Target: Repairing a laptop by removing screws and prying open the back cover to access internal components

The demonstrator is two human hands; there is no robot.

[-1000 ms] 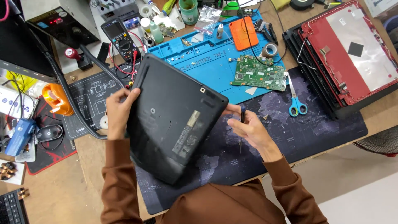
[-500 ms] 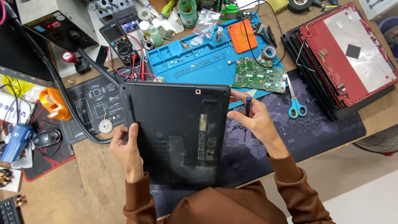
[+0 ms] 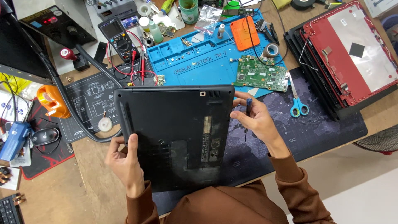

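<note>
Head view, first speaker: I count one black laptop (image 3: pixel 176 135) lying bottom-up on the dark desk mat (image 3: pixel 315 132), square to the bench edge. How many hands do you see on it?

Second speaker: Two. I see the left hand (image 3: pixel 124 159) gripping its left edge, thumb laid over the underside. The right hand (image 3: pixel 257 120) rests against the right edge and is closed around one small screwdriver (image 3: pixel 247 118), blade pointing down.

First speaker: Labels?

Second speaker: I make out one pale rectangular sticker (image 3: pixel 210 141) on the laptop's underside, toward the right, and a tiny square one near the top edge.

First speaker: Around it I count one blue work mat (image 3: pixel 199 62) just behind the laptop, with one green circuit board (image 3: pixel 262 76) on its right end, one orange pad (image 3: pixel 244 33) and one roll of tape (image 3: pixel 270 50).

Second speaker: One pair of blue-handled scissors (image 3: pixel 297 103) lies right of the hand. A stack of laptop shells with a red lid (image 3: pixel 352 54) on top sits far right. One multimeter (image 3: pixel 117 39) with red leads stands behind left, and a thick black hose (image 3: pixel 68 105) curves past the laptop's left corner.
</note>
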